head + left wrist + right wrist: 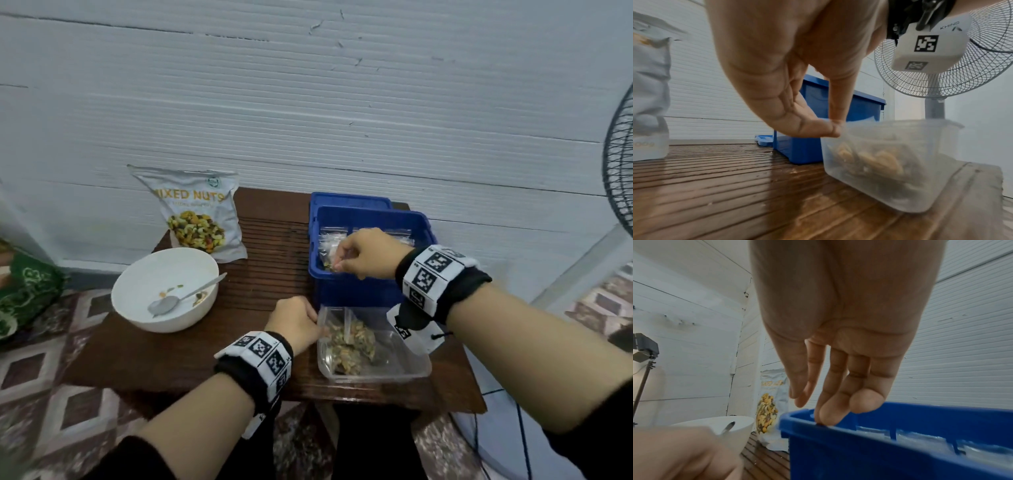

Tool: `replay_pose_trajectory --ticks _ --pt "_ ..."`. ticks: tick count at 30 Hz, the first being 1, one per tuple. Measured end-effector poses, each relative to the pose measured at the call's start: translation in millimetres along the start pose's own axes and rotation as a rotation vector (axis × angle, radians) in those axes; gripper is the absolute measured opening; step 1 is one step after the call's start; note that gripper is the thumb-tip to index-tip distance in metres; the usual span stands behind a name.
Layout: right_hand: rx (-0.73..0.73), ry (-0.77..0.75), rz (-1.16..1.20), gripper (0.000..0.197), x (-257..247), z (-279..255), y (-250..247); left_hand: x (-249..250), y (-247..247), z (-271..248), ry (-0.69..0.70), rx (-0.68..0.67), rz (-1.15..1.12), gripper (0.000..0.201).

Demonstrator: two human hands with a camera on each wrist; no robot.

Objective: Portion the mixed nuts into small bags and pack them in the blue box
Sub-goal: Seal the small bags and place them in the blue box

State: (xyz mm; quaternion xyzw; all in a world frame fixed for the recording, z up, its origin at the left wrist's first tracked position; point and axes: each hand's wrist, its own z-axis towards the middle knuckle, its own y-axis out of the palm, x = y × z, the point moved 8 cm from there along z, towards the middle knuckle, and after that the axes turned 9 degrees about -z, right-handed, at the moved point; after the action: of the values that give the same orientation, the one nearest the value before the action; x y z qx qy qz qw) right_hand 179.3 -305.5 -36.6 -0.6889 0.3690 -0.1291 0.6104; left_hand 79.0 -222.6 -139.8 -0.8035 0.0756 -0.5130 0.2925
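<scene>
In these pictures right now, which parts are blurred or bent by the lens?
Head view: straight wall lines curve and the grey fan bends at the edge. Left wrist view: the clear plastic container is soft with blur. Right wrist view: the blue plastic box rim smears and the left hand is unfocused.

My right hand (840, 331) hangs over the blue plastic box (890, 456), straight fingertips (830, 415) touching its near rim. Clear bags (931, 443) lie inside. A white bowl (729, 426) with a metal spoon (728, 427) stands left.
</scene>
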Motion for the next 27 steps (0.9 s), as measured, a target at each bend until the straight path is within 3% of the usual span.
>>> replay_pose_trajectory --ticks 5,13,16,19,22,27 --pt "0.096 0.004 -0.012 0.007 0 -19 5 12 -12 -12 0.073 0.108 0.079 0.024" --pt "-0.018 -0.067 -0.11 0.032 -11 -29 27 30 -20 -19 0.309 0.115 -0.105 0.021" --pt "0.017 -0.067 -0.175 0.02 -12 -29 26 44 -26 -21 0.414 0.101 -0.167 0.018" --pt "0.061 -0.045 -0.101 0.01 -11 -29 19 52 -35 -22 0.45 0.098 -0.223 0.014" --pt "0.065 -0.032 -0.01 0.009 -6 -30 11 52 -42 -20 0.401 0.08 -0.28 0.018" --pt "0.087 -0.002 0.191 0.013 4 -33 2 58 -57 -21 0.467 0.159 -0.194 0.01"
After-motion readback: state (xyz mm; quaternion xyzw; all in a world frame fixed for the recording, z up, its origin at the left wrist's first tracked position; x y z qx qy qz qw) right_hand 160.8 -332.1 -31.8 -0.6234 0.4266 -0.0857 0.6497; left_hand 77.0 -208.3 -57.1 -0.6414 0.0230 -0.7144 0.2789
